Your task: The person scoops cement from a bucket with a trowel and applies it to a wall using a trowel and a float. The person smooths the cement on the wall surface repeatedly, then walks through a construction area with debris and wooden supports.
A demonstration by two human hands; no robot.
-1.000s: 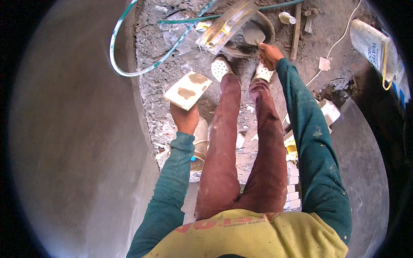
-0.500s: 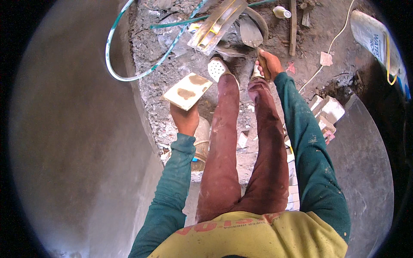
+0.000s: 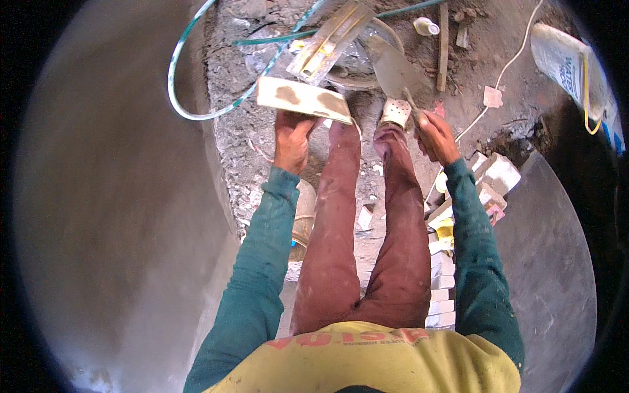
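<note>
My left hand [image 3: 292, 141] is closed on the near edge of a cream tile [image 3: 308, 99]. Two brown-grey dabs of mortar lie on the tile's upward face, and the tile tilts down to the right. My right hand [image 3: 435, 136] grips the handle of a trowel [image 3: 392, 71]. The trowel's broad grey blade points away from me and to the left, to the right of the tile and apart from it. Behind the blade, a round basin [image 3: 388, 30] is partly hidden, with a long flat tool [image 3: 333, 40] with a yellow strip lying across its left side.
A smooth grey wall [image 3: 118, 196] rises at left. A teal hose [image 3: 172, 72] loops beside it. A bucket [image 3: 303, 213] stands by my left leg. Stacked pale tiles [image 3: 442, 288] and white blocks [image 3: 498, 173] lie at right. Beyond are a cable [image 3: 514, 62], a wooden strip [image 3: 443, 49] and a sack [image 3: 563, 69].
The tile has risen, turned and shifted to the right. My right hand has moved right and nearer to me; the trowel blade now looks larger and has swung out from the basin.
</note>
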